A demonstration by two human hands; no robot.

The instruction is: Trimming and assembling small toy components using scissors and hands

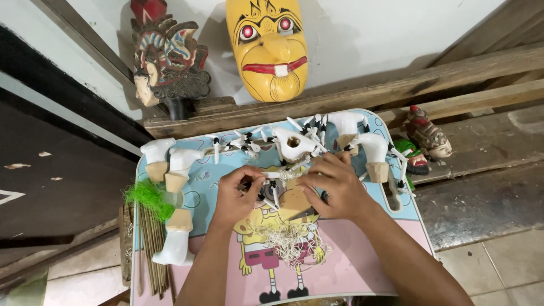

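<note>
Two hands met over the cartoon-printed surface [362,272]: left hand [237,195] and right hand [334,187] pinched a small white stick piece [272,192], steadying it above loose string [289,241].

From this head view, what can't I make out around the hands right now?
- Small white piece between both hands: fingers hide its shape.
- Left hand and right hand: grip hidden.
- String tangle: strands too fine to trace.
- Stick bundle: cut off by the bottom edge.
</note>
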